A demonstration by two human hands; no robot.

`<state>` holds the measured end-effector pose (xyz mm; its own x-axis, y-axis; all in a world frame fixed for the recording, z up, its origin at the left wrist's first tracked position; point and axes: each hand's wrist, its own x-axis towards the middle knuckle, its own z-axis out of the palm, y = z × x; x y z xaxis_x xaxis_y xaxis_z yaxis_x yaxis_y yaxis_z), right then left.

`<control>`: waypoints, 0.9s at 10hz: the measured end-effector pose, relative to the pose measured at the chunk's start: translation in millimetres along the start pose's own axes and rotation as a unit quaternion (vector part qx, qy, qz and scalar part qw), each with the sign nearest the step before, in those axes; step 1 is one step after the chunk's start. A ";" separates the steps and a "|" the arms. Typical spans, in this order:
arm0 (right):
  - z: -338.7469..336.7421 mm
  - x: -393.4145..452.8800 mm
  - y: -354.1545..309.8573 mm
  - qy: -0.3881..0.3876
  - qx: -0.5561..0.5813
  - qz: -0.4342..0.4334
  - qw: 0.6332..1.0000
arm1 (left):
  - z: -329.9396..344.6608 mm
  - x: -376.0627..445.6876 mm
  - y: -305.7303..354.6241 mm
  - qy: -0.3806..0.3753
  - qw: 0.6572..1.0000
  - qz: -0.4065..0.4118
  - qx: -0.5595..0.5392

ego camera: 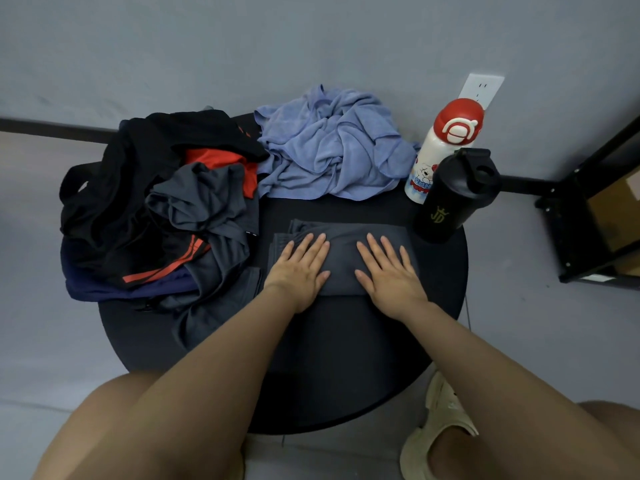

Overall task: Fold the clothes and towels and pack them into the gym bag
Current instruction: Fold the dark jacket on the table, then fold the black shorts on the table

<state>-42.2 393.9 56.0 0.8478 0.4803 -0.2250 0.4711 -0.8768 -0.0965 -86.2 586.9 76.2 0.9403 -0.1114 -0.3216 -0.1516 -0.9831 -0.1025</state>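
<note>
Grey folded cloth (pixel 341 261) is being pressed flat in the middle of the round black table (pixel 346 358) by the left hand (pixel 298 271) and right hand (pixel 389 275), fingers spread. Just behind, a blue towel (pixel 332 150) is lying crumpled beside piled dark clothes (pixel 156 209).

A smooth matt grey folded cloth (pixel 343 258) lies on the matt black worktop (pixel 346 358), with a soft, crumpled blue terry towel (pixel 329 147) and two plastic-looking bottles, one glossy white (pixel 429 161), one matt black (pixel 450 202).
</note>
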 end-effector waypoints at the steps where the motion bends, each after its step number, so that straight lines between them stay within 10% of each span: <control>1: -3.4 13.1 2.1 -0.010 0.008 0.004 1.000 | -3.4 14.3 -6.3 -0.009 1.000 -0.001 -0.015; 9: -15.0 74.3 29.6 -0.013 -0.005 0.014 1.000 | -11.4 77.0 -24.9 0.021 0.997 0.005 -0.071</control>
<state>38.3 404.0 50.9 0.8538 0.4555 -0.2520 0.4504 -0.8892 -0.0810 -6.5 601.2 64.7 0.9516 -0.1237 -0.2815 -0.1182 -0.9923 0.0365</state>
